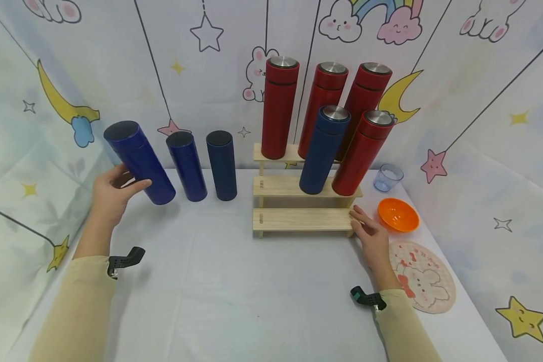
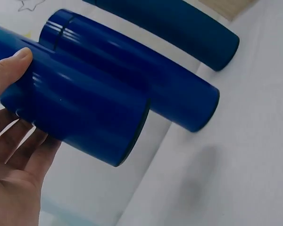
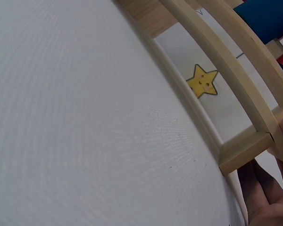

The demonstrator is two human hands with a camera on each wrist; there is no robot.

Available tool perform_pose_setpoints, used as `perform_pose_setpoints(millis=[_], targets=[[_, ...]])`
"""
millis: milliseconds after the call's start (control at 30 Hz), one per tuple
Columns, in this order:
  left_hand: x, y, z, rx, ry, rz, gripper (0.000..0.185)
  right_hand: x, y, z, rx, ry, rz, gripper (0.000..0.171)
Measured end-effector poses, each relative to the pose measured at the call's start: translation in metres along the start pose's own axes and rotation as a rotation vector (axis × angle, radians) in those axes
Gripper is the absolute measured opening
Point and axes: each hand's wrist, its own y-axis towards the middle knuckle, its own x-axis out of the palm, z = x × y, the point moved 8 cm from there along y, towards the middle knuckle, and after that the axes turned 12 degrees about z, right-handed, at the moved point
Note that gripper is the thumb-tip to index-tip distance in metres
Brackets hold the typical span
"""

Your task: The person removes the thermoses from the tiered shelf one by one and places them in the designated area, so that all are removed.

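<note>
Tabletop (image 1: 235, 291) in white, cartoon-print drapes (image 1: 226, 90) on three sides, wooden rack (image 1: 304, 219)

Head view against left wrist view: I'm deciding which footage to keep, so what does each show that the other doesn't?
Only the head view: the right hand at the rack's end, four red flasks and a blue one on the rack, the clear cup, orange bowl and round mat.

Only the left wrist view: the palm side of the left hand.

Both: that hand's held flask, two more blue flasks, the white tabletop and at least part of the wooden rack.
</note>
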Motion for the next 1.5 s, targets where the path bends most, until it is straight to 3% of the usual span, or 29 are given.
perform_pose_setpoints(millis=[233, 533, 700, 933, 1233, 1500], targets=[[0.003, 0.012, -0.026, -0.06, 0.013, 0.026, 0.081, -0.002, 0.001, 0.0, -0.006, 0.018, 0.003, 0.039], [0.002, 0.028, -0.061, -0.154, -0.106, 0.054, 0.082, -0.001, -0.001, -0.002, -0.024, 0.004, -0.007, 0.04], [0.004, 0.035, -0.062, -0.178, -0.064, 0.026, 0.089, -0.001, -0.001, -0.004, -0.028, -0.008, 0.0, 0.039], [0.007, 0.04, -0.071, -0.203, -0.21, 0.044, 0.086, 0.0, -0.001, -0.005, -0.018, -0.022, 0.002, 0.04], [0.01, 0.04, -0.078, -0.211, -0.137, 0.031, 0.086, -0.002, -0.001, -0.002, -0.011, 0.001, 0.01, 0.039], [0.011, 0.037, -0.08, -0.23, -0.217, 0.044, 0.085, 0.0, -0.001, -0.002, -0.028, -0.015, 0.006, 0.038]])
